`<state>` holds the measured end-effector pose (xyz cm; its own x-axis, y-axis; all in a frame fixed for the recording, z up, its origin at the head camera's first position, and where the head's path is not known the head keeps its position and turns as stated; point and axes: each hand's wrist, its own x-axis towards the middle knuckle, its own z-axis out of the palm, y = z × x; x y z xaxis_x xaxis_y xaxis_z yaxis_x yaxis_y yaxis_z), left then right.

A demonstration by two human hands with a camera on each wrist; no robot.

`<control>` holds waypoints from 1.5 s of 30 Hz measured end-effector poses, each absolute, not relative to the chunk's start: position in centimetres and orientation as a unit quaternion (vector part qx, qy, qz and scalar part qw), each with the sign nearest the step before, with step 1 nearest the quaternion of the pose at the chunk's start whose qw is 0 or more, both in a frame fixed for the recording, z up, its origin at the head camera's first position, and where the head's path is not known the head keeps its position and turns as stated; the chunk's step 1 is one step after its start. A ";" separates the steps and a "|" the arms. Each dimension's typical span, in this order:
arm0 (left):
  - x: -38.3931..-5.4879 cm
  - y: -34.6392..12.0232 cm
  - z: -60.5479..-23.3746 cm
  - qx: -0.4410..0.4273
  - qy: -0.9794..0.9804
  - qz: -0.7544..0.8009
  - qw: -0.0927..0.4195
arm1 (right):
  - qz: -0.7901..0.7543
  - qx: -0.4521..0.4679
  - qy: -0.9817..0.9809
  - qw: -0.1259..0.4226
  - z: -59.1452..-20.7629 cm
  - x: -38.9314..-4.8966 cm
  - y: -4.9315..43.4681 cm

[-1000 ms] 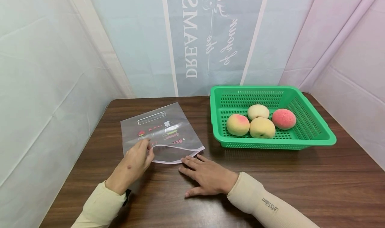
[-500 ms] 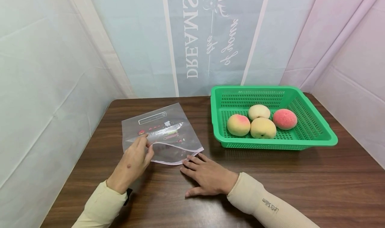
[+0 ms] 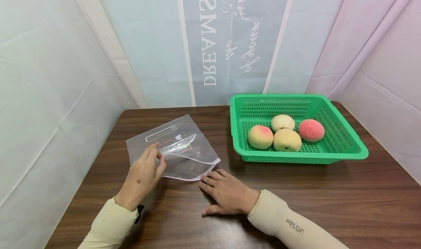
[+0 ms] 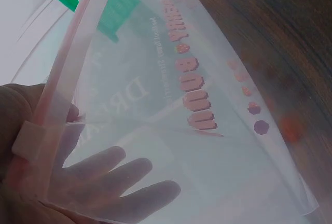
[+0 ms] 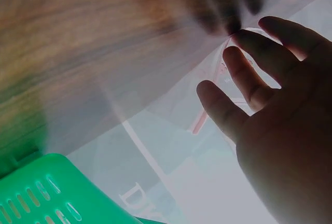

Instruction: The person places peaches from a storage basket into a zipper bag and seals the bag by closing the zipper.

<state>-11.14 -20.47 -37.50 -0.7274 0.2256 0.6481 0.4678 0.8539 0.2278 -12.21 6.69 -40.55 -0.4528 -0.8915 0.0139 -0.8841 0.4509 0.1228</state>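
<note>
A clear zip bag [image 3: 204,143] with pink print lies on the wooden table, its mouth gaping toward the near side. My left hand [image 3: 139,177] pinches the raised upper edge of that mouth near its left end. In the left wrist view, the pink zip strip [image 4: 67,63] with its slider [image 4: 28,141] runs through the grip, and several fingers [image 4: 145,200] show through the film. My right hand [image 3: 227,191] lies flat with fingers spread, its fingertips resting on the bag's lower edge near the right corner.
A green plastic basket [image 3: 300,156] stands at the back right, holding a red fuzzy peach [image 3: 310,130], a pink-and-yellow peach [image 3: 260,137], a yellow peach [image 3: 287,140] and a pale peach [image 3: 283,122]. Fabric curtains [image 3: 158,44] close off the back and sides.
My left hand has lifted the bag's upper edge slightly up and away, so the mouth gapes wider. The bag has shifted a little left. My right hand stays nearly still.
</note>
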 end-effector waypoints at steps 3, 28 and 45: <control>-11.2 -20.4 -37.5 -0.190 -0.907 -0.195 0.320 | -0.047 0.521 -0.852 0.039 -40.6 -12.2 6.7; -12.1 -20.5 -36.7 -0.150 -0.905 -0.223 0.329 | -0.021 0.509 -0.860 0.028 -40.3 -12.6 7.3; -12.4 -20.0 -37.0 -0.151 -0.903 -0.209 0.344 | -0.013 0.520 -0.854 0.034 -40.5 -12.9 7.4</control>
<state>-12.37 -19.95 -37.02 -0.7180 0.1283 0.6841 0.4155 0.8676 0.2733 -12.92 7.43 -40.50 -0.4578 -0.8879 0.0450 -0.8861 0.4598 0.0583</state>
